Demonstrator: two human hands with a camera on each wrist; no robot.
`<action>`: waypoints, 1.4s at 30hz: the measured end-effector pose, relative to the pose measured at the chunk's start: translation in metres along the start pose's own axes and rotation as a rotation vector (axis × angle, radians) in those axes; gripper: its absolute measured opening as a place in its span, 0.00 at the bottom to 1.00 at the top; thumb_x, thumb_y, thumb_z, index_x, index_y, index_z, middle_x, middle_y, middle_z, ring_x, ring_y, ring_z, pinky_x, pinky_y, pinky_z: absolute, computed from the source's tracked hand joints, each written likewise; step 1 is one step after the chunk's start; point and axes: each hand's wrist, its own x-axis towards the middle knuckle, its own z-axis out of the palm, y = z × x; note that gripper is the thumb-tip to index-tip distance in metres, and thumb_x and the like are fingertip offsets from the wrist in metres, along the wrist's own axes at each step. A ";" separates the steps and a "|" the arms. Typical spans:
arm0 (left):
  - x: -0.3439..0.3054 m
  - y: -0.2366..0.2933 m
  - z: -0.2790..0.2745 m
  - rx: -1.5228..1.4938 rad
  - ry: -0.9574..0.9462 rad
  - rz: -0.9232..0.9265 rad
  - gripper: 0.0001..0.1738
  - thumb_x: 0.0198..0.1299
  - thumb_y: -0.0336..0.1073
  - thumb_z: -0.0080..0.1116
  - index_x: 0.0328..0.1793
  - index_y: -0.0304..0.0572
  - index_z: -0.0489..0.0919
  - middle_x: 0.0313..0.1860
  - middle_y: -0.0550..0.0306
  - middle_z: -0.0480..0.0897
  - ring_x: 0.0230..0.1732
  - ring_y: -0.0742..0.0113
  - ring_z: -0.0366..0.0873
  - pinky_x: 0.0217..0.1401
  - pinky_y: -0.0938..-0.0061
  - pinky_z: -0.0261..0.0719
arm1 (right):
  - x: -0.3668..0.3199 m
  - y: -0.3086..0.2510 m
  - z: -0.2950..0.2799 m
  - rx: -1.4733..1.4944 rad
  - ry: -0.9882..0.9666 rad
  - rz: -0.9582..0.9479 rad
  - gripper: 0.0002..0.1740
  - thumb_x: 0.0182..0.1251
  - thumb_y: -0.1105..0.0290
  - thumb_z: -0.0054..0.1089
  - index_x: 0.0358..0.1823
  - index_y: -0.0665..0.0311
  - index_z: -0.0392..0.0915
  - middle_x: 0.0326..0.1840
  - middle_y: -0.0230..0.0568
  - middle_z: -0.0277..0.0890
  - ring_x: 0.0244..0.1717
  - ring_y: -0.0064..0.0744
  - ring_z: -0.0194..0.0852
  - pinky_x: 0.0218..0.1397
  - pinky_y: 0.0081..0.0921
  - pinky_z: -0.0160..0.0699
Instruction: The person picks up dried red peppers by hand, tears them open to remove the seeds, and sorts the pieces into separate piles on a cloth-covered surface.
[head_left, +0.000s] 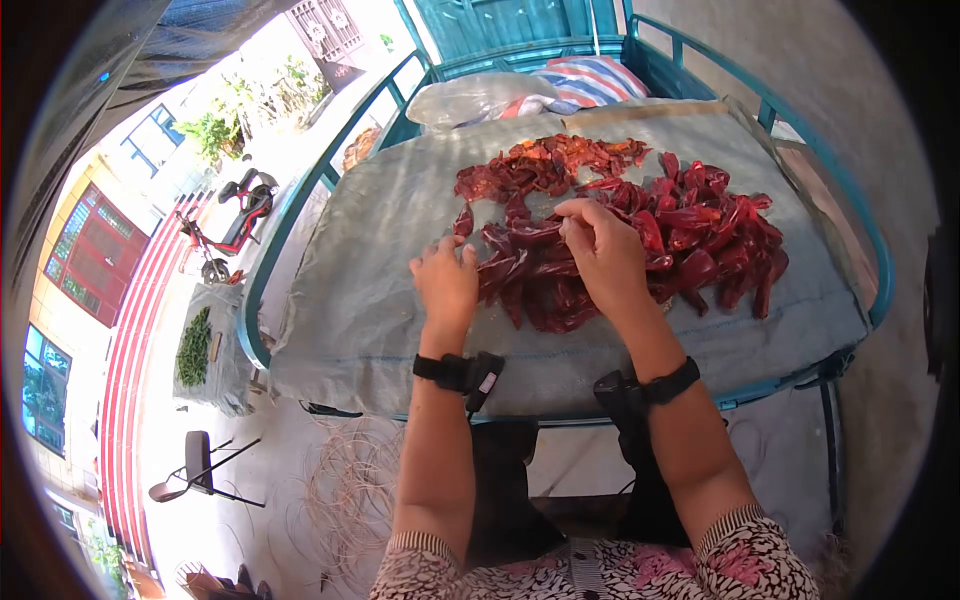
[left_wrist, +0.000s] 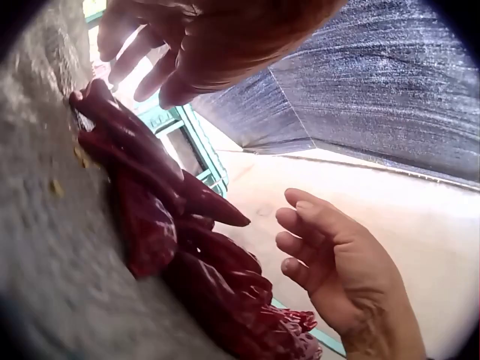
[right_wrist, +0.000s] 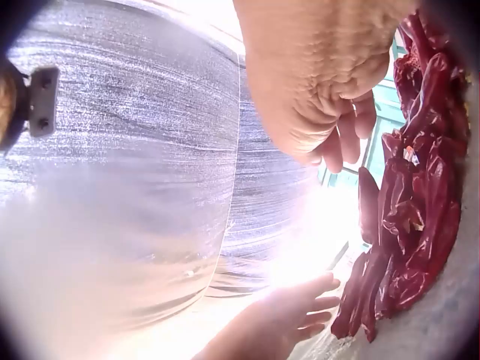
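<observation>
Dark red dried peppers [head_left: 700, 235] lie heaped on the grey cloth. At the left edge of the heap is my left hand [head_left: 447, 285], its fingers loosely bent and nothing in them. The left wrist view has these fingers just over several long peppers [left_wrist: 142, 217] on the cloth. My right hand [head_left: 608, 255] is above the middle of the heap, with thumb and forefinger bent towards each other. No pepper shows between its fingers in the left wrist view, where the right hand [left_wrist: 341, 259] appears raised. A single pepper [head_left: 463, 220] lies just beyond the left fingertips.
Further back is a flatter pile of opened red pepper pieces [head_left: 550, 165]. A clear plastic bag [head_left: 470, 100] and a striped sack [head_left: 595, 80] lie behind it. A teal metal rail [head_left: 290, 235] borders the cart bed. Left on the ground are green peppers [head_left: 193, 348] and a folding chair [head_left: 200, 462].
</observation>
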 end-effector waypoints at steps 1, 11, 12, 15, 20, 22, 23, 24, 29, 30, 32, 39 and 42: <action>0.006 -0.004 -0.003 0.040 -0.018 0.015 0.19 0.67 0.47 0.60 0.59 0.48 0.85 0.53 0.43 0.84 0.59 0.43 0.77 0.62 0.54 0.72 | 0.000 0.000 0.000 0.028 0.016 0.001 0.10 0.71 0.70 0.58 0.51 0.60 0.82 0.45 0.45 0.86 0.44 0.46 0.86 0.47 0.36 0.82; 0.056 -0.044 0.065 0.154 -0.090 0.065 0.17 0.65 0.46 0.60 0.58 0.59 0.87 0.58 0.48 0.83 0.62 0.40 0.75 0.65 0.50 0.74 | 0.003 0.001 -0.003 0.036 -0.003 -0.025 0.10 0.71 0.71 0.57 0.50 0.59 0.81 0.45 0.45 0.86 0.42 0.48 0.86 0.45 0.38 0.82; 0.054 -0.038 0.052 0.103 -0.126 0.044 0.17 0.64 0.45 0.60 0.57 0.59 0.87 0.56 0.48 0.84 0.62 0.42 0.76 0.64 0.52 0.75 | 0.004 0.003 -0.002 0.032 0.007 -0.038 0.10 0.71 0.71 0.57 0.50 0.59 0.81 0.44 0.45 0.86 0.42 0.48 0.86 0.45 0.38 0.82; 0.051 -0.034 0.023 -0.091 -0.038 0.031 0.11 0.59 0.34 0.63 0.47 0.46 0.87 0.43 0.48 0.87 0.49 0.50 0.83 0.54 0.61 0.79 | 0.006 0.005 -0.002 0.034 0.010 -0.046 0.10 0.72 0.71 0.57 0.51 0.59 0.81 0.45 0.45 0.85 0.42 0.49 0.85 0.45 0.38 0.82; 0.029 0.008 -0.047 -0.457 -0.136 -0.069 0.05 0.59 0.24 0.61 0.42 0.36 0.82 0.34 0.58 0.84 0.34 0.69 0.81 0.37 0.73 0.76 | 0.002 0.000 0.002 0.041 0.027 -0.075 0.10 0.71 0.73 0.58 0.51 0.60 0.81 0.40 0.43 0.83 0.38 0.39 0.83 0.43 0.33 0.80; 0.014 0.018 -0.067 -0.537 -0.348 -0.089 0.07 0.60 0.24 0.60 0.44 0.39 0.82 0.33 0.62 0.83 0.31 0.74 0.79 0.35 0.77 0.74 | 0.001 -0.006 0.001 0.046 -0.017 -0.065 0.10 0.73 0.70 0.54 0.51 0.58 0.80 0.49 0.46 0.84 0.45 0.50 0.85 0.47 0.39 0.83; 0.011 0.019 -0.069 -0.510 -0.347 -0.065 0.08 0.60 0.24 0.60 0.45 0.39 0.82 0.33 0.62 0.83 0.31 0.74 0.80 0.35 0.76 0.75 | 0.001 -0.008 0.002 0.045 -0.022 -0.060 0.10 0.73 0.70 0.54 0.51 0.58 0.80 0.50 0.46 0.84 0.46 0.50 0.84 0.48 0.40 0.83; 0.008 0.020 -0.070 -0.483 -0.345 -0.043 0.09 0.60 0.24 0.60 0.46 0.39 0.83 0.33 0.62 0.82 0.31 0.74 0.80 0.35 0.76 0.75 | 0.000 -0.009 0.004 0.044 -0.028 -0.056 0.10 0.73 0.70 0.54 0.51 0.58 0.80 0.50 0.46 0.84 0.46 0.50 0.84 0.48 0.40 0.83; 0.009 0.007 -0.045 -0.216 -0.095 0.255 0.17 0.59 0.29 0.66 0.55 0.39 0.82 0.43 0.55 0.85 0.41 0.64 0.83 0.48 0.69 0.81 | -0.002 -0.010 0.004 0.036 -0.031 -0.073 0.11 0.72 0.72 0.55 0.52 0.58 0.80 0.46 0.44 0.83 0.43 0.46 0.83 0.46 0.37 0.81; 0.008 0.001 -0.034 -0.216 -0.085 0.288 0.19 0.59 0.30 0.67 0.57 0.40 0.82 0.44 0.53 0.85 0.43 0.62 0.83 0.51 0.68 0.80 | -0.002 -0.007 0.005 0.044 -0.019 -0.078 0.11 0.71 0.73 0.57 0.52 0.59 0.81 0.42 0.43 0.83 0.39 0.41 0.83 0.44 0.34 0.80; 0.001 -0.002 -0.022 -0.249 -0.143 0.292 0.22 0.58 0.32 0.69 0.60 0.42 0.80 0.47 0.50 0.85 0.47 0.56 0.83 0.55 0.65 0.80 | 0.000 -0.005 0.001 0.046 -0.011 -0.078 0.12 0.70 0.73 0.59 0.52 0.60 0.81 0.38 0.42 0.83 0.35 0.38 0.82 0.42 0.31 0.79; -0.029 0.024 -0.040 -0.063 -0.315 0.135 0.29 0.51 0.35 0.74 0.62 0.50 0.80 0.53 0.47 0.81 0.56 0.45 0.78 0.55 0.56 0.78 | -0.003 0.004 -0.005 0.002 -0.076 -0.101 0.10 0.70 0.71 0.57 0.50 0.60 0.81 0.45 0.44 0.84 0.43 0.46 0.84 0.46 0.37 0.81; -0.036 0.013 -0.037 0.006 -0.090 0.283 0.25 0.51 0.35 0.75 0.58 0.48 0.82 0.52 0.49 0.80 0.48 0.50 0.80 0.50 0.59 0.79 | -0.005 0.000 -0.009 -0.030 -0.160 -0.107 0.09 0.71 0.71 0.55 0.49 0.59 0.81 0.46 0.44 0.85 0.46 0.49 0.84 0.48 0.41 0.82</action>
